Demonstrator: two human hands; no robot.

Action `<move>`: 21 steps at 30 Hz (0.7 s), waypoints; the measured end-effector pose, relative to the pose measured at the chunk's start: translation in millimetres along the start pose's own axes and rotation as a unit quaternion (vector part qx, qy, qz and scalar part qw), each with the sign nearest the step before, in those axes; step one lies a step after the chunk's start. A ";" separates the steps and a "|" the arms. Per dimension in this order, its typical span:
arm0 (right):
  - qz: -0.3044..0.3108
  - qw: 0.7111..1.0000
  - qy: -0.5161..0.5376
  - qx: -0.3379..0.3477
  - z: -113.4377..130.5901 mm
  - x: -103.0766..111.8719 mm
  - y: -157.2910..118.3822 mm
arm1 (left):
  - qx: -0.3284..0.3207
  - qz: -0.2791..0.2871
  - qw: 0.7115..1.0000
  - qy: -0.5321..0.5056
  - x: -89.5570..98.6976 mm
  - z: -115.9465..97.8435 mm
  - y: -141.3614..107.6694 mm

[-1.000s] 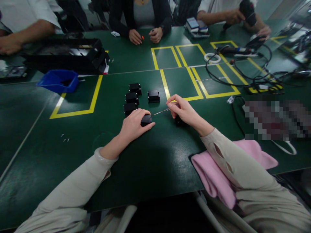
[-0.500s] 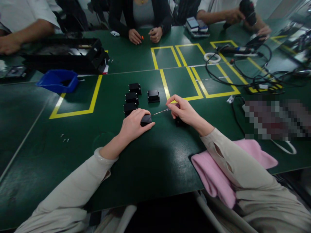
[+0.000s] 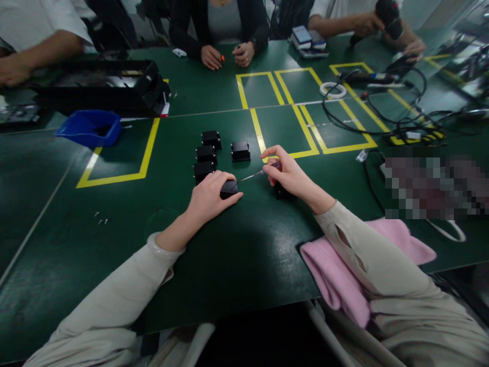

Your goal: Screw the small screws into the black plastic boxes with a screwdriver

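My left hand (image 3: 210, 198) is closed around a small black box (image 3: 228, 189) resting on the green table. My right hand (image 3: 284, 171) grips the handle of a screwdriver (image 3: 251, 177), its thin metal shaft pointing left with the tip at the box's right side. Whether the tip sits in a screw is too small to tell. Just beyond my left hand stand several similar black boxes (image 3: 206, 154) in a column, and one more black box (image 3: 240, 150) lies to their right. Part of another black object (image 3: 280, 190) shows beneath my right hand.
Loose screws (image 3: 101, 221) lie at the left. A blue bin (image 3: 91, 128) and a large black case (image 3: 103, 86) are farther back. Pink cloth (image 3: 336, 270) lies under my right forearm. Cables (image 3: 382, 114) cover the right side. Co-workers sit across the table; one holds a power tool (image 3: 388, 19).
The fingers of my right hand have shifted on the screwdriver handle, showing more of it. My left hand and the box stay in place.
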State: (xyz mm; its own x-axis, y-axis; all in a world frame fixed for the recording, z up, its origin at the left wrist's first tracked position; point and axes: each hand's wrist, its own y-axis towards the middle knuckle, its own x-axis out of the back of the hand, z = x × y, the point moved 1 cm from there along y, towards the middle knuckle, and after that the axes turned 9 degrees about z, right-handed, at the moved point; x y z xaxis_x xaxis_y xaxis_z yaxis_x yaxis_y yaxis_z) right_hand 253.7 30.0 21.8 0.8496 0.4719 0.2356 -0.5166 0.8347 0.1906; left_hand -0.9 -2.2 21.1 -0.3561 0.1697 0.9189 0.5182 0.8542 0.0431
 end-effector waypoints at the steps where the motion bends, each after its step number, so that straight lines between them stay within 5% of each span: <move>1: 0.002 1.000 0.001 -0.004 -0.1 -0.1 -0.1 | 0.000 0.000 1.000 0.000 0.1 0.1 -0.1; 21: 0.000 1.000 0.007 -0.003 -2.8 0.0 -0.8 | 0.000 0.006 1.000 0.003 1.0 -0.4 -0.4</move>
State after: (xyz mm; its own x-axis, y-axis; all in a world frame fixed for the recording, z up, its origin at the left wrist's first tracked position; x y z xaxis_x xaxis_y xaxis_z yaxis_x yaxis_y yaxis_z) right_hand 254.4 30.1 19.0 0.8512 0.4754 0.2225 -0.5156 0.8367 0.1848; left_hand -1.1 -2.6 22.2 -0.3447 0.1763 0.9220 0.5229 0.8518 0.0326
